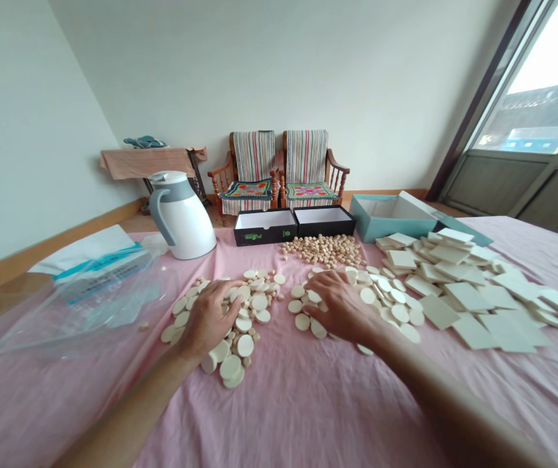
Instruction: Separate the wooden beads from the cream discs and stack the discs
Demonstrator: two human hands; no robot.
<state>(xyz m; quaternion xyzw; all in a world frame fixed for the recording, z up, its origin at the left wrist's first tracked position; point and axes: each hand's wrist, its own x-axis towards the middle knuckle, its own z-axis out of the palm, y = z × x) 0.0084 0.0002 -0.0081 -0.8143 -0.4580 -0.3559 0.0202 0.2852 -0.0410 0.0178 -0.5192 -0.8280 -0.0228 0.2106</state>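
Note:
My left hand lies palm down over the left heap of pale round wooden discs, thumb apart from the fingers. Small round wooden beads are mixed among those discs. On the right, my right hand rests flat on a second spread of round discs, its thumb pointing left and its fingertips partly out of sight. Neither hand visibly grips a disc. Behind the discs sits a pile of small tan wooden beads. Square pale tiles lie heaped to the right.
Two black boxes with white insides stand at the back, beside a light blue box. A white and grey jug stands back left, near a clear plastic bag. A pink cloth covers the table.

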